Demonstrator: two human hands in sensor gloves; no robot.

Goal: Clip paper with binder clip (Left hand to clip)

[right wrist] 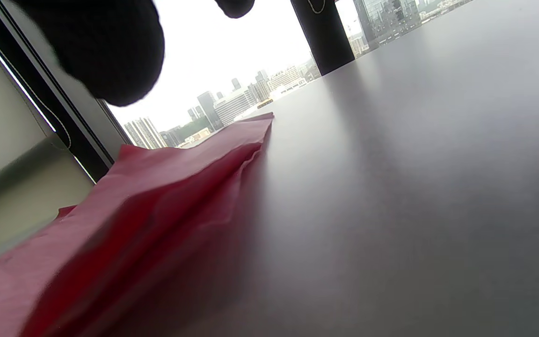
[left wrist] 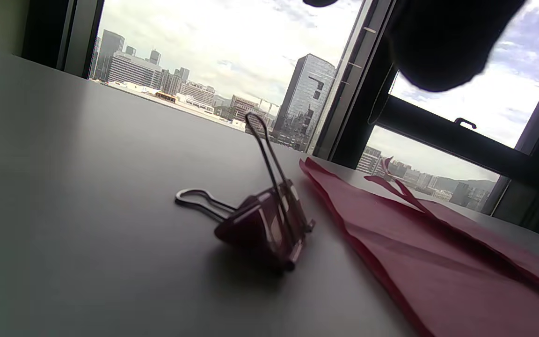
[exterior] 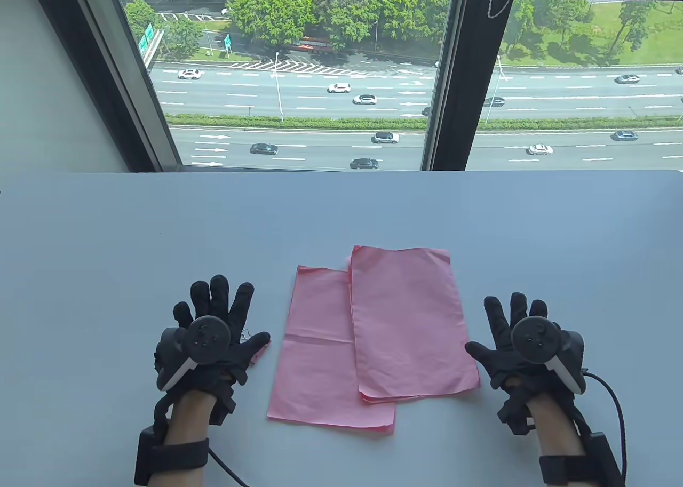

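A: From the table view, what lies on the bench (exterior: 106, 231)?

B: Pink paper (exterior: 373, 343), several sheets fanned into two overlapping rectangles. The right stack sits on top and reaches farther toward the window; the left sheet shows a crease across its middle. The edges are a little ragged.

A: And the hands?

B: The left hand (exterior: 213, 332) lies flat just left of the paper, fingers spread, gripping nothing. A sliver of pink peeks out under its thumb. The right hand (exterior: 525, 343) lies flat just right of the paper, fingers spread too, holding nothing, its thumb close to the paper's right edge.

A: Where is the clip?

B: The left wrist view shows it. The binder clip (left wrist: 262, 224) sits on the bench just left of the paper's (left wrist: 438, 252) edge, apart from it. Its body is dark pink to maroon and glossy. One wire handle lies flat, pointing away from the paper; the other stands up. A dark gloved fingertip (left wrist: 442, 47) hangs above, touching nothing.

A: The right wrist view?

B: The paper (right wrist: 148, 196) is seen edge-on, its layers slightly lifted and rippled. Bare grey bench (right wrist: 414, 187) runs to the right of it. A gloved fingertip (right wrist: 110, 47) hangs above the paper, clear of it.
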